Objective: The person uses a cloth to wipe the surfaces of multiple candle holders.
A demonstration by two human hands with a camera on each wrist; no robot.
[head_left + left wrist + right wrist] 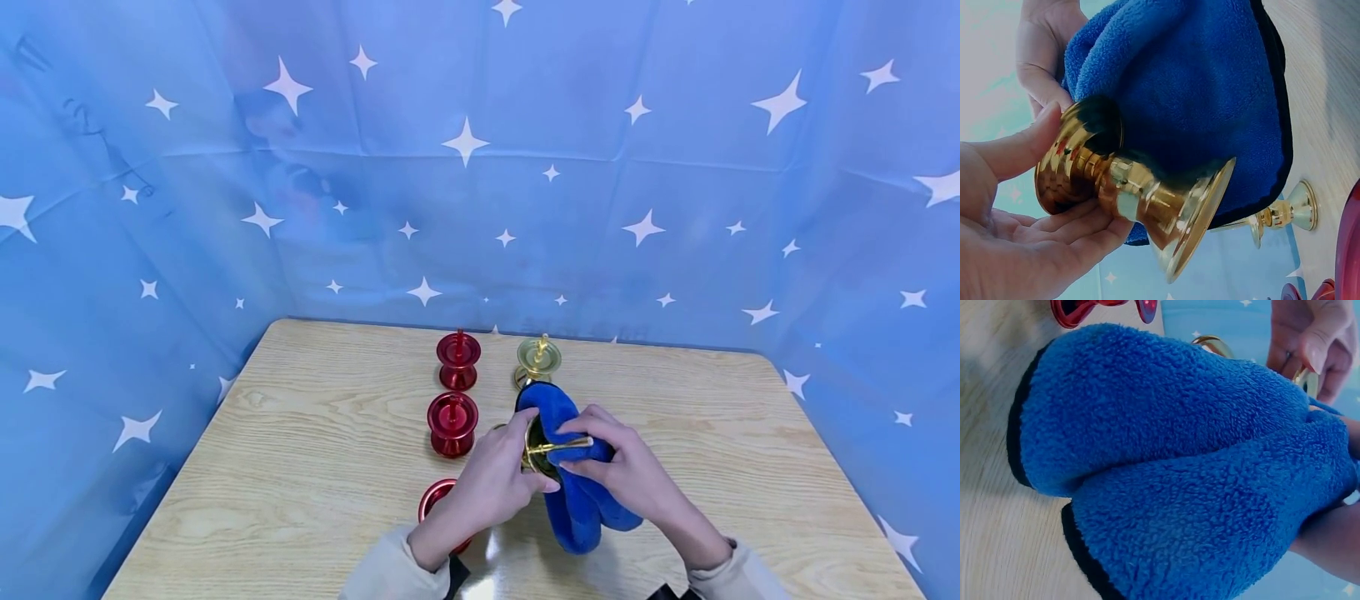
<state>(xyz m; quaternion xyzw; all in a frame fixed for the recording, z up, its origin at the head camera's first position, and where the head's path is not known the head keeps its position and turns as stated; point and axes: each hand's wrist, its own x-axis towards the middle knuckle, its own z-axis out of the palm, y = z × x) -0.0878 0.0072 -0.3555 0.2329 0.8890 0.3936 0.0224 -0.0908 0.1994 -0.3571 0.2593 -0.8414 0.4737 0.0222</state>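
Note:
My left hand (495, 475) grips a shiny gold candle holder (1141, 187) tilted on its side above the table, thumb on one side and fingers on the other. From the holder's dish a thin gold spike (573, 445) points toward my right hand (630, 467). That hand pinches a bunched blue plush cloth (577, 517) with dark edging, pressed up against the holder's dish. In the right wrist view the cloth (1166, 419) hangs in two folds and hides most of the holder and the right fingers.
Red candle holders stand left of the hands: one at the back (458, 354), one in the middle (452, 421), and one in front (435, 497) partly behind the left wrist. Another gold candle holder (539, 356) stands behind the cloth. A starry blue curtain (465, 208) surrounds the wooden table (300, 467).

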